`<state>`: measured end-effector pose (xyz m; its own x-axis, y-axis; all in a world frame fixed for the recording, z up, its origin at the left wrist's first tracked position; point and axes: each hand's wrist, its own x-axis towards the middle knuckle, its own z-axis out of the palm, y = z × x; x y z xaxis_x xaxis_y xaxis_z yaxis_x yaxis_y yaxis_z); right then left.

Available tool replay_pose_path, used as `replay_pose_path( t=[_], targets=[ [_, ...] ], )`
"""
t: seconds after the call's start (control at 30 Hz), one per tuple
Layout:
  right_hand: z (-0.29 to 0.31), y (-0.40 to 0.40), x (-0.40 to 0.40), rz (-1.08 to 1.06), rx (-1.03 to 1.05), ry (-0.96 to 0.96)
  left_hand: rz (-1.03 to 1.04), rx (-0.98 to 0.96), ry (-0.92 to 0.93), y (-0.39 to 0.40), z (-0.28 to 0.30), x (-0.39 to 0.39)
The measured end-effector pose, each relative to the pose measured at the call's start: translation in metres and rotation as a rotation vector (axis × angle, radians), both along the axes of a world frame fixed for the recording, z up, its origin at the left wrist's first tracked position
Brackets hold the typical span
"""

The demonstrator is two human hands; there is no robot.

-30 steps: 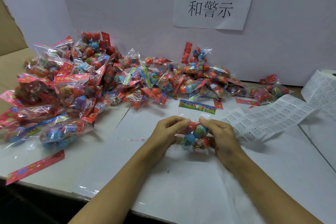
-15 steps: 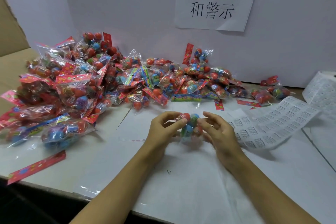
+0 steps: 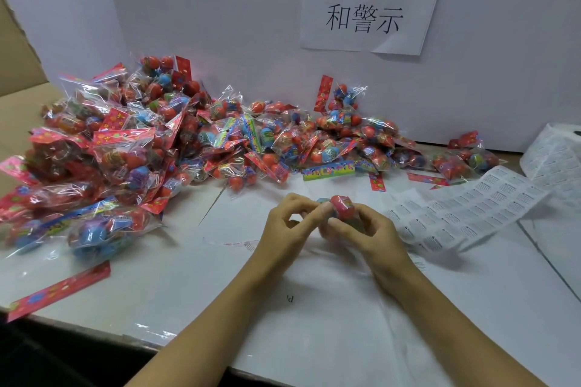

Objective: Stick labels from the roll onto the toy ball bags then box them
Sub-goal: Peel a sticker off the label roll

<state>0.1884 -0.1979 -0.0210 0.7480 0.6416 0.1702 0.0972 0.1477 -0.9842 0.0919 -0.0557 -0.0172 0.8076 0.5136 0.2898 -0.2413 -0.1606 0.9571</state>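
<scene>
The white tabletop (image 3: 314, 324) lay bare between the hands and its near edge, hemmed by a heap of toy ball bags (image 3: 157, 148) on the left and back and a strip of labels (image 3: 465, 214) unrolled on the right. Both forearms reached forward and met at mid-table. The left hand (image 3: 289, 229) and right hand (image 3: 367, 232) pinched one small bag of balls (image 3: 341, 206) between curled fingers (image 3: 327, 207), held just above the surface.

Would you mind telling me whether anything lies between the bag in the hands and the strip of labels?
Nothing visible does: both hands hold the bag, and bare white tabletop separates it from the label strip.
</scene>
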Motion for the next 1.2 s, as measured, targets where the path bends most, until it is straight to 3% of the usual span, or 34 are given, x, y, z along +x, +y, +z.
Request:
replay_pose_path(
  t=[0.1, 0.23, 0.63, 1.2],
  targets=[
    [-0.0013, 0.0009, 0.0011, -0.02, -0.003, 0.038, 0.137, -0.033, 0.074, 0.0033, -0.0019, 0.0036],
    [0.001, -0.0009, -0.0005, 0.041, 0.008, 0.119, -0.021, -0.228, 0.153, 0.008, -0.0022, 0.0046],
    [0.0027, 0.0004, -0.0014, -0.031, -0.057, 0.053, -0.099, -0.179, 0.099, 0.0058, 0.0006, 0.0004],
    [0.0015, -0.0008, 0.0022, -0.056, -0.046, 0.176, -0.117, -0.193, 0.164, 0.0046, 0.0014, 0.0009]
  ],
)
